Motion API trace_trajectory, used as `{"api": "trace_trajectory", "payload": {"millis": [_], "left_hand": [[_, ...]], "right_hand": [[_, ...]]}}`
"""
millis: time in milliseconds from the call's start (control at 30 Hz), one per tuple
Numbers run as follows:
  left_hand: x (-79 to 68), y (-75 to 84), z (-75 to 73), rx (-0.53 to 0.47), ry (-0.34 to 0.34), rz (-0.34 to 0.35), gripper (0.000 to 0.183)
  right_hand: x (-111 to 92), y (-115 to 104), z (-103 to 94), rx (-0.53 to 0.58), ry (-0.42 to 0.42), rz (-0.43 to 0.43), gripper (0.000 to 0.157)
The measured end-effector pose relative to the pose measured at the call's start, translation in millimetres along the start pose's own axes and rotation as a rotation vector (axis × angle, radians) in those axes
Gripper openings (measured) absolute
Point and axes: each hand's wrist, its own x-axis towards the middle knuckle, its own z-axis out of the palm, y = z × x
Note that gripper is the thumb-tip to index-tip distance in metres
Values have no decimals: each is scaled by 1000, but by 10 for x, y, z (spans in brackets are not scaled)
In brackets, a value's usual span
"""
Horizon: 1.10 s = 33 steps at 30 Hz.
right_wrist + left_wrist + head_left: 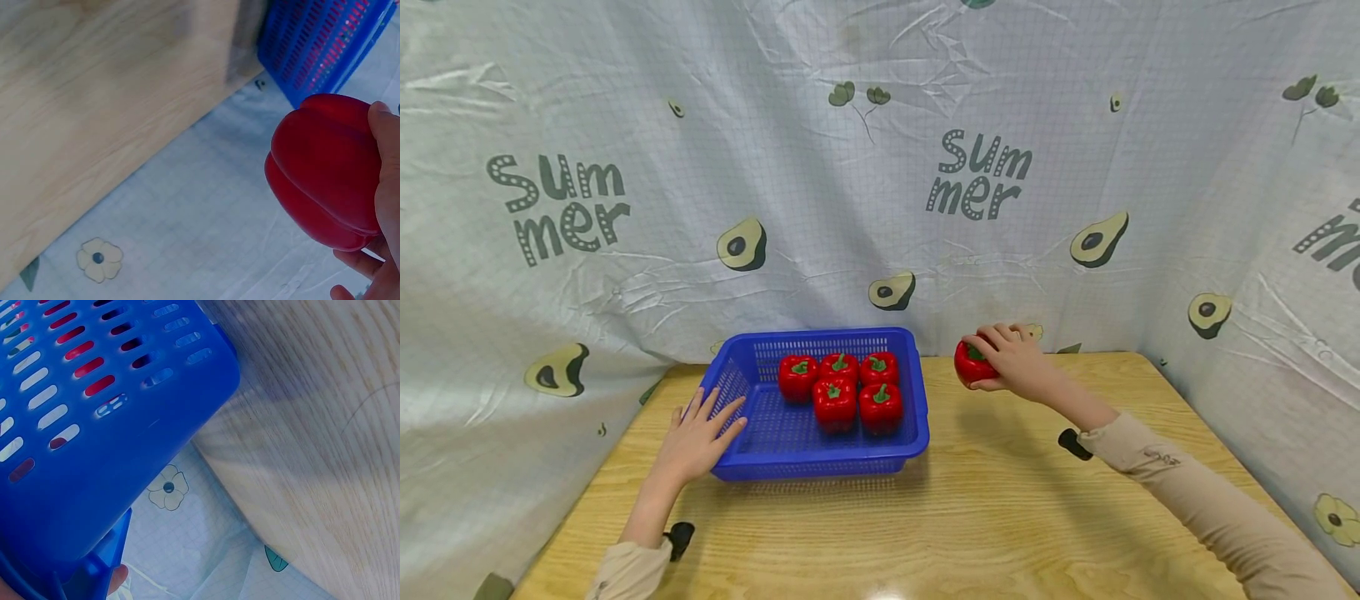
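Observation:
My right hand (1018, 364) grips a red bell pepper (972, 363) in the air to the right of the blue basket (820, 467). In the right wrist view the thumb lies along one side of this pepper (325, 172), with fingers under its other end. Several more red bell peppers (835, 405) sit grouped in the basket's middle and right part, green stems up. Over the basket's left rim rests my left hand (696, 442), its fingers spread and fairly straight. The left wrist view shows the slotted basket wall (125, 456) and a fingertip (117, 578) by the rim.
The basket stands on a light wooden table (985, 517). A white cloth (820, 208) printed with avocados and lettering hangs behind the table and along its sides. Each wrist carries a small black device, such as the one at the right cuff (1074, 444).

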Motion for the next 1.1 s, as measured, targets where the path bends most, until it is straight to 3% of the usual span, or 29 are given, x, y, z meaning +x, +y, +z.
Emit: {"api": "trace_trajectory", "payload": {"millis": [533, 1100], "left_hand": [[-2, -2, 3, 6, 5, 5, 54], [-9, 5, -1, -4, 3, -1, 56]], "right_hand": [[198, -301, -145, 51, 22, -22, 67], [513, -846, -293, 117, 13, 53, 65]]}}
